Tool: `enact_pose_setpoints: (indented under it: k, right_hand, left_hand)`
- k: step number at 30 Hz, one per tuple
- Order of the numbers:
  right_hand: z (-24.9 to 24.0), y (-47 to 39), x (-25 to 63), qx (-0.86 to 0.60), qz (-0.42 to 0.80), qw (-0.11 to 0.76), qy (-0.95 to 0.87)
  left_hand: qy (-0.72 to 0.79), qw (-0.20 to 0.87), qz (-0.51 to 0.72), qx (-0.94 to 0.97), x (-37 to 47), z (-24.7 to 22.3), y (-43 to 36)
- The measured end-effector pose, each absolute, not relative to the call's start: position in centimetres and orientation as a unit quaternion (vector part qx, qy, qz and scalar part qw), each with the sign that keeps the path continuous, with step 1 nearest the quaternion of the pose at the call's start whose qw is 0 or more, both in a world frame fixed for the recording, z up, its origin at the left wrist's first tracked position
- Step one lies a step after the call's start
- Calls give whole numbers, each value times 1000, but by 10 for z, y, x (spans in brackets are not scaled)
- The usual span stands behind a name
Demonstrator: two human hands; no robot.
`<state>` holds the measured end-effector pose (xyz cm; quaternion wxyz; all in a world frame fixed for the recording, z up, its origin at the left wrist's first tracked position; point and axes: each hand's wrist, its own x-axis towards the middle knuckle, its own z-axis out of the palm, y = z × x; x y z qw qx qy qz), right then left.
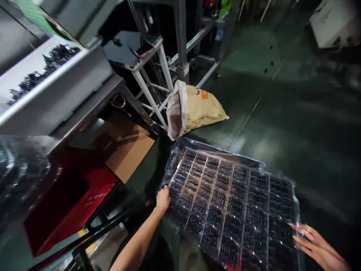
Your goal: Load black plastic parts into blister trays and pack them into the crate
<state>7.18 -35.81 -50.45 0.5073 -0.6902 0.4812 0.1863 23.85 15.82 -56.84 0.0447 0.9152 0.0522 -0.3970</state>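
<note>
A large clear plastic tray (pixel 222 199), divided into a grid of compartments with rows of small dark parts, is held tilted over the floor. My left hand (pixel 163 198) is closed on its left edge. At the right edge my right hand (pixel 310 241) grips the tray with fingers partly spread along its rim. Under the tray's far side shows a box lined with dark plastic film (pixel 175 158).
An open yellow sack (pixel 203 109) lies on the green floor beyond the tray. To the left are a brown cardboard box (pixel 129 150), a red bin (pixel 76 195), a white-legged stool (pixel 146 82) and a metal machine table (pixel 84 101).
</note>
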Motion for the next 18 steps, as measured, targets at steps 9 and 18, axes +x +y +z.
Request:
enact_pose_setpoints:
  k: [9,18]
  right_hand:
    - [-576,-347,136,-681,164,522,487]
    - [-645,-343,156,-706,138,504,478]
  left_hand:
    - [66,10,-405,912,279,-655,145]
    - [55,-17,-400,914,298,-687,141]
